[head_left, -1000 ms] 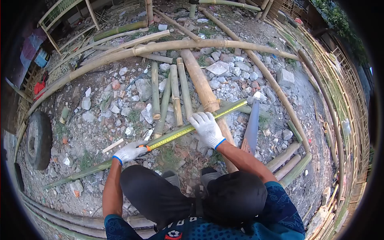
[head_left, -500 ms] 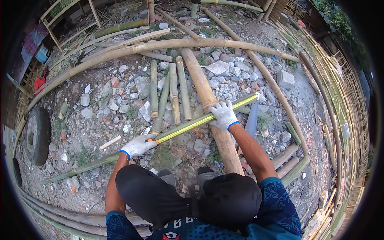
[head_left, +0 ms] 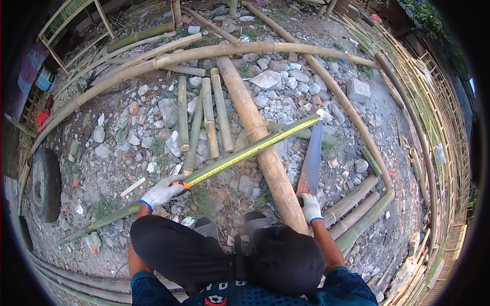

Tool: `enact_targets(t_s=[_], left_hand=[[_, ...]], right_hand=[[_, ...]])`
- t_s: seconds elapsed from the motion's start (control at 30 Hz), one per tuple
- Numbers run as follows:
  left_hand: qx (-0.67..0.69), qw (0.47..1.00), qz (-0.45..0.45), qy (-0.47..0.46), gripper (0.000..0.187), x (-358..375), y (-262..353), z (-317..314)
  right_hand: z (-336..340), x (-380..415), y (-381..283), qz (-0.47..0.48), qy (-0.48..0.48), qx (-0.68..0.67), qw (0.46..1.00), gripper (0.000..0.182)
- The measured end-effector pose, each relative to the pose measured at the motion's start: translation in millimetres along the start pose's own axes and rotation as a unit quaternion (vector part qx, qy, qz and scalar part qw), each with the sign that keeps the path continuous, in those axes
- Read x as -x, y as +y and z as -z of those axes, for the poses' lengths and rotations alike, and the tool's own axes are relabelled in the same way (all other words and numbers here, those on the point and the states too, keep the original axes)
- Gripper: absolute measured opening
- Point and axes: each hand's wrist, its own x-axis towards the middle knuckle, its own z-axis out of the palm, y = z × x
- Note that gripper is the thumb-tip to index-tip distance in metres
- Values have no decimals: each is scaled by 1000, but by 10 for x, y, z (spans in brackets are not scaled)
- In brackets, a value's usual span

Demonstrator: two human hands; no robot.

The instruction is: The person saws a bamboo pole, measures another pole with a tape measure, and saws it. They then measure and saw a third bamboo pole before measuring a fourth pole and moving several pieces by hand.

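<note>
My left hand (head_left: 160, 194), in a white glove, is closed round an orange and black tape measure (head_left: 182, 187) against a long green bamboo pole (head_left: 122, 210). The yellow blade (head_left: 245, 154) runs out along the pole to its far right end. That pole lies across a thicker tan bamboo pole (head_left: 265, 166). My gloved right hand (head_left: 310, 207) is at the handle end of a hand saw (head_left: 312, 160), its fingers bent round the brown handle. The saw points away from me, its tip near the measured pole's end.
Several short bamboo pieces (head_left: 209, 117) lie beyond the pole, and more cut lengths (head_left: 352, 204) are at the right. A curved bamboo pole (head_left: 214, 50) crosses the back. An old tyre (head_left: 47, 184) stands at the left. Rubble (head_left: 267, 80) covers the ground.
My right hand has left the pole and the tape blade and come back toward me to the saw handle. My left hand still holds the tape measure.
</note>
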Motion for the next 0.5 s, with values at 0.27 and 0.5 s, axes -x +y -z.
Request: enact_targets(t_s=[0.27, 0.5], left_hand=[[-35, 999, 4, 29, 60, 109, 214, -54], [-55, 996, 41, 58, 58, 262, 374, -59]], right_hand=[[115, 15, -6, 6, 58, 66, 996, 30], [1075, 356, -346, -241, 338, -396, 819, 27]])
